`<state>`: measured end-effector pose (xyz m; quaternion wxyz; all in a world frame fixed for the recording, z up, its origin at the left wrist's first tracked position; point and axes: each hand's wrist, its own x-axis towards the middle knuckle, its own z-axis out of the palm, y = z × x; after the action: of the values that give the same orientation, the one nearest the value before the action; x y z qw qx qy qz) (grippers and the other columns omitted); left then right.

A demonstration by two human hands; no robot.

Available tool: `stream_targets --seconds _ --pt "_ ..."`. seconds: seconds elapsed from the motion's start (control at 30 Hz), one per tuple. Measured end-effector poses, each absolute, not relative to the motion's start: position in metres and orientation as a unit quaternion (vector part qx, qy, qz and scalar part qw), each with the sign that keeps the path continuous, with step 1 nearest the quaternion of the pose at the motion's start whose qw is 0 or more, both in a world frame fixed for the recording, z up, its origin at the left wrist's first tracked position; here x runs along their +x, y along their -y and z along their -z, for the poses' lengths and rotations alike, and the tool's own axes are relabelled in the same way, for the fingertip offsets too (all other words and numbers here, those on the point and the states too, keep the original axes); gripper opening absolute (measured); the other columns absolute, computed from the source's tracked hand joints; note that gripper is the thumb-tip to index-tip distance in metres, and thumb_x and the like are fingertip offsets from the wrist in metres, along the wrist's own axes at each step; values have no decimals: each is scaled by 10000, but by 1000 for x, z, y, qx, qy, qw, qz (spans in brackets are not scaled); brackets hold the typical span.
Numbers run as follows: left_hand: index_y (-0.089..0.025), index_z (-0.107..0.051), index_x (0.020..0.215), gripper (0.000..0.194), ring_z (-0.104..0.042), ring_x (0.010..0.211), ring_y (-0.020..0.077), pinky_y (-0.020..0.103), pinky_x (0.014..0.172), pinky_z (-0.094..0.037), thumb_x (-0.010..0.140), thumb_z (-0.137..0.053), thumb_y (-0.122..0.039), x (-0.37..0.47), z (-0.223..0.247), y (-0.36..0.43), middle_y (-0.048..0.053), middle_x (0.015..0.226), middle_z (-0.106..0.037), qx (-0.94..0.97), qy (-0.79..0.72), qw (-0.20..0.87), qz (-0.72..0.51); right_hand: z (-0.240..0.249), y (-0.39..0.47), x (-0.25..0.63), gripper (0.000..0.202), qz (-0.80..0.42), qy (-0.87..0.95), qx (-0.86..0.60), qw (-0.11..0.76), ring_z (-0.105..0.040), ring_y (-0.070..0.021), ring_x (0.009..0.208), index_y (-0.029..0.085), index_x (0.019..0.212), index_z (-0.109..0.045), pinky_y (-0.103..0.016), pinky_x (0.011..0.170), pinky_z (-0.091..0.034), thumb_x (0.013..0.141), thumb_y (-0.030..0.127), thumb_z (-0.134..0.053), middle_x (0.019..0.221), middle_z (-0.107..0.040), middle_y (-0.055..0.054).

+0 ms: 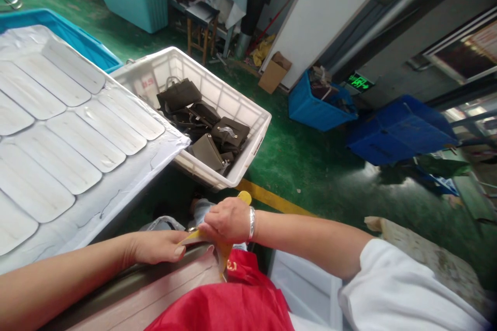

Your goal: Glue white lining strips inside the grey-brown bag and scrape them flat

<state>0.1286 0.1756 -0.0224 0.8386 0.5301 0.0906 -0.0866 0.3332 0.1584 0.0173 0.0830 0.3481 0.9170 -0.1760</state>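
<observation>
Across my lap lies a dark olive bag-like piece (151,275), with a pinkish-beige panel (155,297) along its near side. My left hand (161,247) rests over its upper edge, thumb on the near side and fingertips partly hidden. At the piece's right end, my right hand (229,220) is a closed fist around something yellow. A round yellow end (244,197) sticks out above the fist, and a flat yellow part (223,254) shows below it; I cannot tell whether they are one thing. Red cloth (229,302) covers my lap.
A padded white table (128,194) stands at left. Beyond it, a white crate (217,178) holds several dark handbags (230,132). Blue bins (318,111) and a stool (202,13) stand farther off on the green floor. A pale bin (306,279) is beside my right side.
</observation>
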Motion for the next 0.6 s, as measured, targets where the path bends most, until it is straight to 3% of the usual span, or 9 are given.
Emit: stream_targets --seconds 0.17,0.27,0.4,0.6 --pt "-184 -653 1075 842 -528 1087 326 344 956 -390 628 -376 -842 126 23 -174 52 1099 -659 570 -238 782 89 -15 -163 336 439 186 -921 333 77 -599 -141 666 185 746 -619 -251 518 -321 950 405 -299 755 -667 -26" --pt "-184 -692 970 840 -550 1039 317 343 917 -421 596 -370 -864 126 22 -178 50 1000 -690 535 -243 802 103 -13 -168 338 462 203 -926 308 78 -615 -142 702 183 757 -626 -243 528 -327 957 417 -282 777 -672 -19" --pt "-174 -645 1073 767 -535 1057 300 338 939 -402 642 -471 -784 128 15 -187 29 1080 -658 500 -173 843 101 -13 -174 338 459 193 -937 282 67 -604 -139 672 186 734 -625 -246 513 -313 950 415 -291 754 -666 -17" --pt "-165 -576 1168 715 -555 991 292 288 853 -449 670 -574 -677 136 7 -177 21 1073 -642 588 -159 786 104 -10 -176 336 414 188 -957 216 49 -591 -140 645 182 705 -615 -255 512 -310 925 424 -362 695 -645 -21"
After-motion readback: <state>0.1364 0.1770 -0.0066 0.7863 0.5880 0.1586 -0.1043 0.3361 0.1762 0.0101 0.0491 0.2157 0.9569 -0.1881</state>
